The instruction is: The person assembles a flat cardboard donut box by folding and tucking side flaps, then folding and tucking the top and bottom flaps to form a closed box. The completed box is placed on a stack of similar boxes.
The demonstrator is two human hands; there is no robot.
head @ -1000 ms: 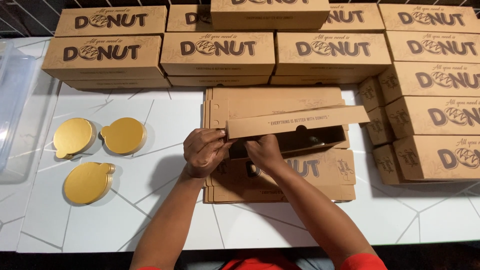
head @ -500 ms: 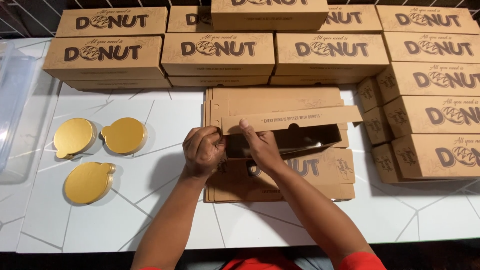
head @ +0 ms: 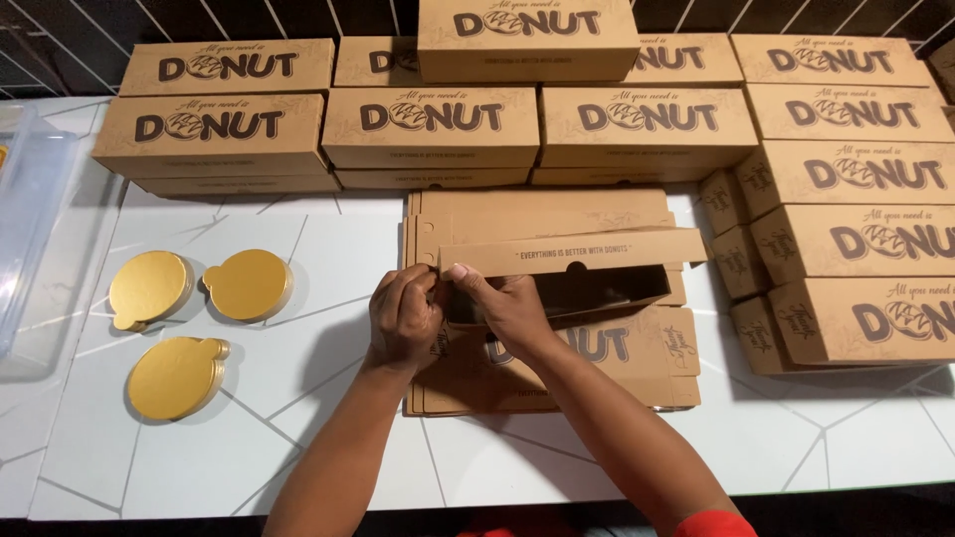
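A brown cardboard pastry box, half folded up, rests on a pile of flat unfolded box blanks in the middle of the white table. My left hand and my right hand both pinch the box's left end, where the long lid flap meets the side wall. The lid flap stands raised, and the dark inside of the box shows below it.
Finished brown boxes are stacked in rows along the back and down the right side. Three round gold cake boards lie on the table at the left. A clear plastic bin stands at the far left.
The box's raised lid flap has come down closer to level. Both hands have shifted slightly left to the box's left end corner.
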